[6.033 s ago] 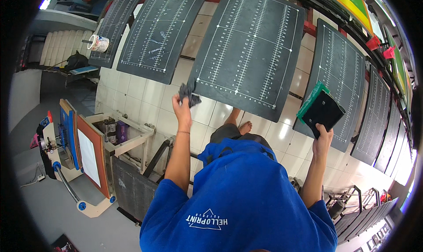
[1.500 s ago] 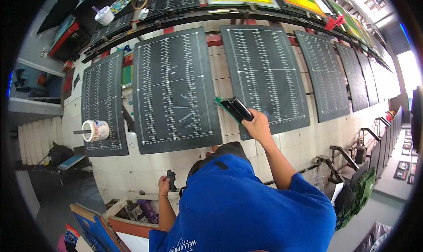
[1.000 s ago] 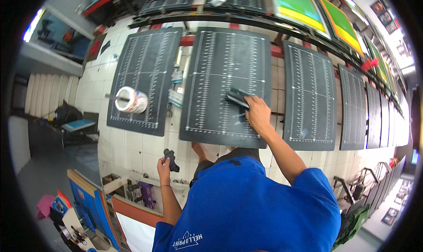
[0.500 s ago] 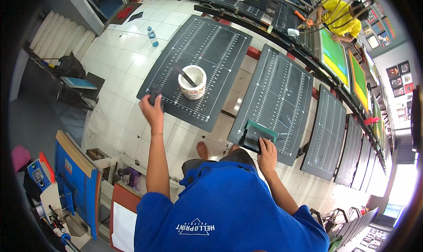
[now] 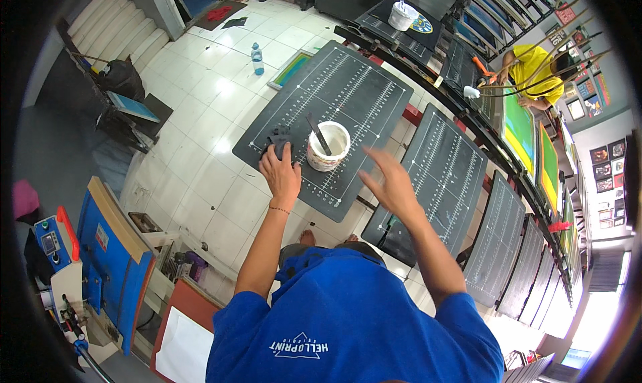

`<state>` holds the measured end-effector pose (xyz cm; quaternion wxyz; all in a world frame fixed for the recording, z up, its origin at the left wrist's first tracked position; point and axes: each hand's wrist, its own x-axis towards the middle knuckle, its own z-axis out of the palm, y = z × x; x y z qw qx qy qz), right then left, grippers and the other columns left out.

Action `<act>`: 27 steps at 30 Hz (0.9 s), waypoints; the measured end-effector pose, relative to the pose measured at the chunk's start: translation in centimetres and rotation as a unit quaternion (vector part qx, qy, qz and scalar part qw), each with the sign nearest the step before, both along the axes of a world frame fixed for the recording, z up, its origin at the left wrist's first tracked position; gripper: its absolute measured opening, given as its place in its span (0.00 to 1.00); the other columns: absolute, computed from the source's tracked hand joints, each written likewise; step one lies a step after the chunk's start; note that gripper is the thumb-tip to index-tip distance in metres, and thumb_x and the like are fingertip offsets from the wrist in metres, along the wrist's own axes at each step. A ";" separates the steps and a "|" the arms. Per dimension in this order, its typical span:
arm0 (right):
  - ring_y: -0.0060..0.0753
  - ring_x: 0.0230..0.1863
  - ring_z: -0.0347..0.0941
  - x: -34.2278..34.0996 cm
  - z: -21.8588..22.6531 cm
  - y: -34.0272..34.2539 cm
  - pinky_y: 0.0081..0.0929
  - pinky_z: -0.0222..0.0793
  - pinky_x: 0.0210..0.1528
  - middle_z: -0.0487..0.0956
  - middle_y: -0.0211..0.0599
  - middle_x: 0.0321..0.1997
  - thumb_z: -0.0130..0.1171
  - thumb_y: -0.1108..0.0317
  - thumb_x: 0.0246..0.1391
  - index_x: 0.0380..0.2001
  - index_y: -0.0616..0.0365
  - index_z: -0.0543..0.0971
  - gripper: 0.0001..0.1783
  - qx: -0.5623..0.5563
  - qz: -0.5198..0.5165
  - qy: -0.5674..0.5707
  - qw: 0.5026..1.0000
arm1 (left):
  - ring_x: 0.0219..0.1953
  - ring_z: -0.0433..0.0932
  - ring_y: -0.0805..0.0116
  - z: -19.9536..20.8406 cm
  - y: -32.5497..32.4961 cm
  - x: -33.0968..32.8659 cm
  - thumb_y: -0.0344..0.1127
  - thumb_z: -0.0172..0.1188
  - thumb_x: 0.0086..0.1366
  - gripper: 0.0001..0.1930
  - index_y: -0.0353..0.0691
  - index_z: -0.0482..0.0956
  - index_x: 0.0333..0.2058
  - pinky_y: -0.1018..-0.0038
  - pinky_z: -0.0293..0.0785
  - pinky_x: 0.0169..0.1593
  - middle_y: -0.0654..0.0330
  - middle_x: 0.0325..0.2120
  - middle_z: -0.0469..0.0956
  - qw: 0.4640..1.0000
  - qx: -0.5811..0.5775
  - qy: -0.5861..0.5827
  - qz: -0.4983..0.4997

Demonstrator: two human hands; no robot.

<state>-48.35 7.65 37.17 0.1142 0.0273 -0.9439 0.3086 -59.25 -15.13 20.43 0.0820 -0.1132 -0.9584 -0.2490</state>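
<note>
My left hand (image 5: 282, 174) has its fingers curled on a crumpled black cloth (image 5: 279, 137) that rests on a dark platen (image 5: 294, 109) with white ruled marks. Just right of the cloth stands a white tub (image 5: 329, 146), a dark spatula (image 5: 317, 134) leaning in it with its handle over the rim. My right hand (image 5: 394, 186), slightly blurred, hovers to the right of the tub with thumb and fingers apart and nothing in them. On the second platen (image 5: 441, 162), a dark tool (image 5: 397, 241) lies mostly hidden under my right forearm.
More marked platens (image 5: 498, 239) run off to the right. Across a dark rail, a person in yellow (image 5: 538, 72) works at green and yellow screens (image 5: 518, 125). A water bottle (image 5: 257, 58) stands on the tiled floor. A blue heat press (image 5: 114, 256) is at lower left.
My right hand has let go of the green-edged tool and moved up and left toward the tub. My left hand, with the black cloth, has come closer to the tub. The view has shifted.
</note>
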 end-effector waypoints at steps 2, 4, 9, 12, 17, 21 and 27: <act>0.57 0.62 0.73 -6.8 0.4 -1.7 0.45 0.69 0.64 0.77 0.52 0.61 0.69 0.61 0.57 0.65 0.58 0.72 0.34 -0.011 0.025 0.065 0.998 | 0.62 0.65 0.35 -1.6 0.1 -0.8 0.30 0.66 0.63 0.33 0.38 0.65 0.65 0.48 0.63 0.65 0.37 0.61 0.62 0.995 0.085 0.046 -0.017; 0.57 0.61 0.73 -12.1 -0.7 -2.6 0.45 0.69 0.63 0.78 0.52 0.60 0.69 0.60 0.56 0.65 0.56 0.72 0.35 -0.012 0.046 0.082 0.995 | 0.60 0.68 0.34 -2.0 -0.1 -1.9 0.28 0.65 0.63 0.31 0.36 0.65 0.64 0.52 0.68 0.63 0.38 0.59 0.63 0.988 0.148 0.042 -0.012; 0.52 0.56 0.76 -17.2 -3.2 -1.8 0.45 0.71 0.59 0.83 0.44 0.51 0.71 0.60 0.52 0.50 0.54 0.82 0.22 0.003 0.127 -0.002 0.992 | 0.63 0.63 0.32 0.6 -0.4 -1.5 0.29 0.66 0.62 0.33 0.37 0.63 0.65 0.46 0.65 0.65 0.35 0.62 0.58 0.988 0.148 0.019 0.042; 0.49 0.52 0.78 -16.1 -3.5 -1.1 0.45 0.72 0.55 0.84 0.42 0.45 0.70 0.62 0.53 0.41 0.56 0.84 0.15 -0.049 0.073 -0.025 0.996 | 0.66 0.58 0.32 0.8 0.1 -0.1 0.31 0.68 0.60 0.37 0.38 0.62 0.67 0.40 0.59 0.67 0.36 0.64 0.56 0.992 0.030 0.109 0.055; 0.50 0.43 0.82 -14.4 -2.9 1.6 0.41 0.76 0.47 0.85 0.45 0.40 0.69 0.66 0.54 0.40 0.59 0.80 0.13 -0.005 0.019 0.015 1.000 | 0.64 0.61 0.36 -1.3 2.5 3.1 0.31 0.69 0.57 0.42 0.34 0.59 0.69 0.47 0.58 0.68 0.39 0.63 0.61 0.984 0.174 -0.030 -0.034; 0.48 0.37 0.82 -13.0 -3.8 4.5 0.39 0.76 0.41 0.84 0.47 0.34 0.71 0.68 0.54 0.40 0.61 0.77 0.15 -0.051 -0.022 -0.018 0.998 | 0.60 0.67 0.41 -2.6 4.4 3.1 0.33 0.74 0.55 0.48 0.30 0.55 0.70 0.50 0.61 0.66 0.40 0.57 0.69 0.974 0.205 -0.056 -0.083; 0.45 0.32 0.79 -11.8 -5.2 7.7 0.38 0.73 0.38 0.82 0.45 0.30 0.71 0.69 0.53 0.39 0.61 0.76 0.16 -0.078 -0.085 -0.042 0.992 | 0.62 0.69 0.39 -2.2 5.5 1.4 0.35 0.79 0.52 0.52 0.31 0.56 0.70 0.53 0.65 0.65 0.37 0.59 0.69 0.961 0.225 -0.155 -0.040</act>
